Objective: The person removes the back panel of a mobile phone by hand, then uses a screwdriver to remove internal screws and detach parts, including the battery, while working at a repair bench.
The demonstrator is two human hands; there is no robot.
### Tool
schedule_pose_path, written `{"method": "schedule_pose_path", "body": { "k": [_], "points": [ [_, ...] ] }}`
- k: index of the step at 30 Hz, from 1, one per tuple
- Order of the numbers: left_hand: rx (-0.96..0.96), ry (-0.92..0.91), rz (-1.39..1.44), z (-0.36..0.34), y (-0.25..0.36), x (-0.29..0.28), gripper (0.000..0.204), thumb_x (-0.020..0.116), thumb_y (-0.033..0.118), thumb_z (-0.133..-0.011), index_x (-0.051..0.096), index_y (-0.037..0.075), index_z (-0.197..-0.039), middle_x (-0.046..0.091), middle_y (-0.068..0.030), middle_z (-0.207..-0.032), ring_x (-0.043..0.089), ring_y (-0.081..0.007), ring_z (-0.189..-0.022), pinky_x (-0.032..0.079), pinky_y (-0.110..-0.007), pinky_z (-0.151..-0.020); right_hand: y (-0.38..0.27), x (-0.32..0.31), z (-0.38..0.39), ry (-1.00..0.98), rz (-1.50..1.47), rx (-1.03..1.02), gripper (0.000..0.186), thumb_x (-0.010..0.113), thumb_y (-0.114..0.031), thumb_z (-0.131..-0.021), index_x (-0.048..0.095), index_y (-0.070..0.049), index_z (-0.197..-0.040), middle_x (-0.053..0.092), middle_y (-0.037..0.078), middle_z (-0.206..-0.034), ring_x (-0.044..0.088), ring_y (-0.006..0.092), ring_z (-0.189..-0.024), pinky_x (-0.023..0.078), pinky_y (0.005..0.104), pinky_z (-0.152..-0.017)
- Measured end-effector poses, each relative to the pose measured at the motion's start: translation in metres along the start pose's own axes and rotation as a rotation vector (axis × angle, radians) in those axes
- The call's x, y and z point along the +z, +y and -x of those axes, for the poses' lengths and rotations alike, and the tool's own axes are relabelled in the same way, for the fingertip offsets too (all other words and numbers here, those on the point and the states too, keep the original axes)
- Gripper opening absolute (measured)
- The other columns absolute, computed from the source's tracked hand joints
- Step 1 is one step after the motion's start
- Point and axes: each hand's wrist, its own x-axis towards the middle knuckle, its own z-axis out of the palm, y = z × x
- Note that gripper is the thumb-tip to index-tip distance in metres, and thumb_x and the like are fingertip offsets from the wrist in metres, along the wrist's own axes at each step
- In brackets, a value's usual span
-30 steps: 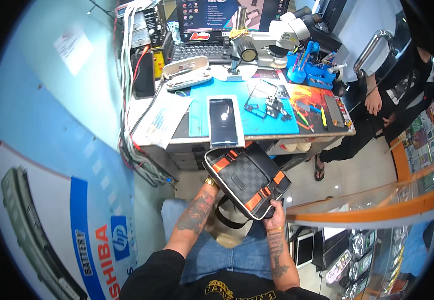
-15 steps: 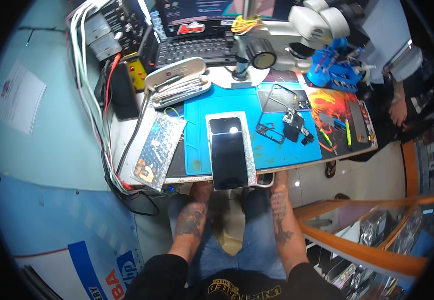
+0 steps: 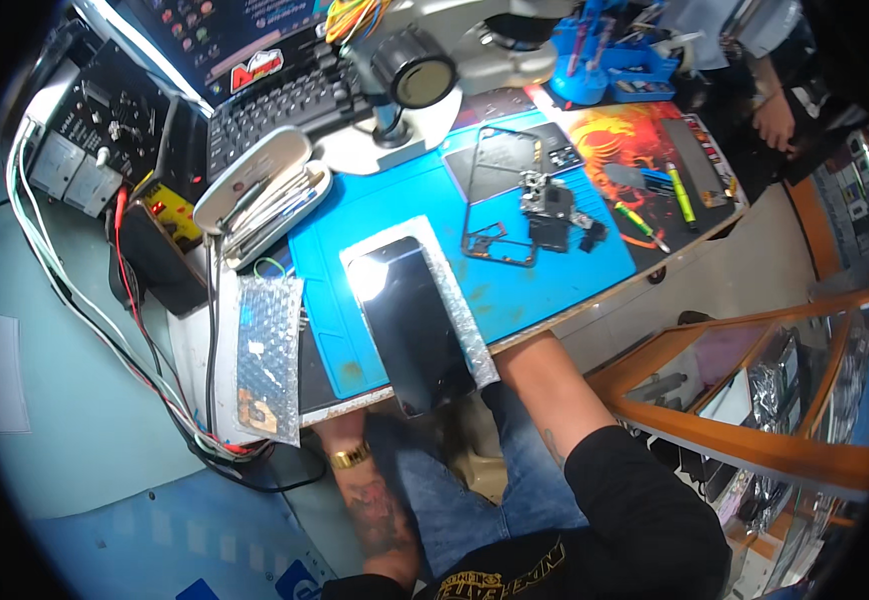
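Observation:
A black-screened smartphone [image 3: 410, 330] lies on a bubble-wrap sheet [image 3: 460, 305], over the front edge of the blue work mat [image 3: 330, 240]. Neither of my hands touches it. Below the desk edge, left of the phone, shows the back of my left hand [image 3: 340, 432], above a gold watch [image 3: 351, 457]; its fingers are hidden under the desk. My right forearm [image 3: 553, 385] passes beneath the front edge right of the phone, its hand out of sight. A bare phone frame [image 3: 470, 215] and loose phone parts [image 3: 552, 218] lie farther back on the mat.
At left are a bubble-wrapped panel [image 3: 270, 355], a tool case [image 3: 280, 215] and hanging cables [image 3: 85, 300]. A laptop [image 3: 285, 105] and a microscope stand [image 3: 385, 125] stand behind. Screwdrivers [image 3: 683, 195] lie right, near another person's hand [image 3: 775, 122]. A glass cabinet [image 3: 725, 380] stands lower right.
The view has shifted and turned, so the desk appears tilted. My right arm reaches farther under the desk. A pale-edged object near my right hand has gone from sight. The watch now shows.

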Motion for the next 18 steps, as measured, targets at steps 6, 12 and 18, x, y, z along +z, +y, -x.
{"method": "schedule_pose_path", "body": {
  "k": [6,12,18],
  "points": [
    [0.035,0.058,-0.142,-0.019,0.012,0.002,0.045,0.042,0.036,-0.103,0.061,-0.001,-0.122,0.066,-0.0122,-0.117,0.062,-0.0281,-0.108,0.048,-0.039,-0.095,0.000,0.003,0.011,0.003,0.270,-0.150,0.030,0.062,-0.016,-0.090,0.061,0.000,-0.116,0.064,0.020,-0.110,0.061,0.0346,-0.102,0.049,0.0429,-0.089],
    [0.241,0.070,-0.436,-0.001,0.034,0.006,0.045,0.041,0.035,-0.104,0.062,-0.001,-0.121,0.067,-0.0119,-0.115,0.063,-0.0278,-0.106,0.049,-0.039,-0.094,-0.003,-0.024,0.047,-0.079,0.425,-0.306,0.027,0.062,-0.011,-0.089,0.063,0.000,-0.113,0.065,0.022,-0.108,0.061,0.0377,-0.101,0.048,0.0434,-0.088],
    [-0.018,-0.713,-0.218,0.210,0.135,0.023,0.028,0.060,0.018,-0.097,0.068,-0.006,-0.108,0.071,-0.0105,-0.088,0.067,-0.0152,-0.078,0.054,-0.027,-0.071,-0.065,-0.120,0.180,-0.272,0.522,-0.321,0.023,0.063,-0.005,-0.087,0.067,0.000,-0.109,0.067,0.019,-0.099,0.064,0.0350,-0.093,0.050,0.0402,-0.082]
  ]
}}
